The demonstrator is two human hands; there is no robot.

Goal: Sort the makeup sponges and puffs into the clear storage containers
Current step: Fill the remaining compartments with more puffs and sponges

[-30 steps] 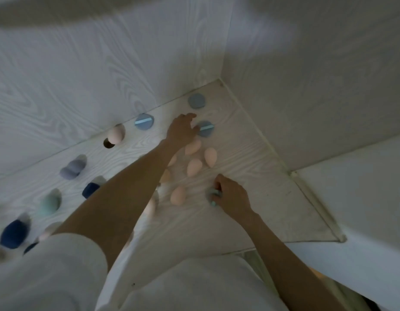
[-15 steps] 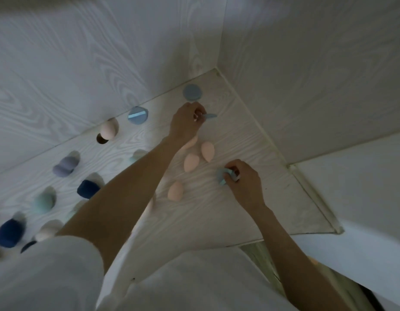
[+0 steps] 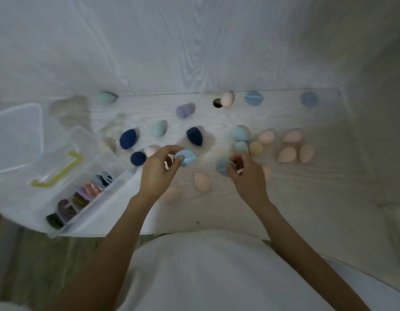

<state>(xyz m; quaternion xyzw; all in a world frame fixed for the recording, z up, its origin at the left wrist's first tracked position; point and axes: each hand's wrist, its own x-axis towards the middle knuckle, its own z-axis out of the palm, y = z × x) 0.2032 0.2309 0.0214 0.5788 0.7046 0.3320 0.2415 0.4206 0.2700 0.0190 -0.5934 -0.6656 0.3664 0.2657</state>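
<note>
My left hand [image 3: 157,173] pinches a round light-blue puff [image 3: 185,157] just above the white desk. My right hand [image 3: 246,176] holds a second blue puff [image 3: 222,166] by its ribbon. Two more blue puffs [image 3: 253,98] [image 3: 309,99] lie by the back wall. Several peach egg sponges [image 3: 286,154] sit at the right, and teal sponges [image 3: 240,134] lie beside them. Dark blue sponges [image 3: 194,136] [image 3: 128,139] and a lilac one [image 3: 184,110] lie in the middle. A clear storage box [image 3: 82,198] at the left holds several coloured puffs in a row.
A clear lid [image 3: 17,135] lies at the far left beside the box, whose yellow-green handle [image 3: 59,171] shows. White wood-grain walls close the desk at the back and right. A cable hole [image 3: 217,103] sits by the back wall. The desk's front edge [image 3: 194,232] runs near my body.
The view has swung left, bringing the storage box into sight. Both hands lifted a blue puff off the desk and drew them back toward the middle.
</note>
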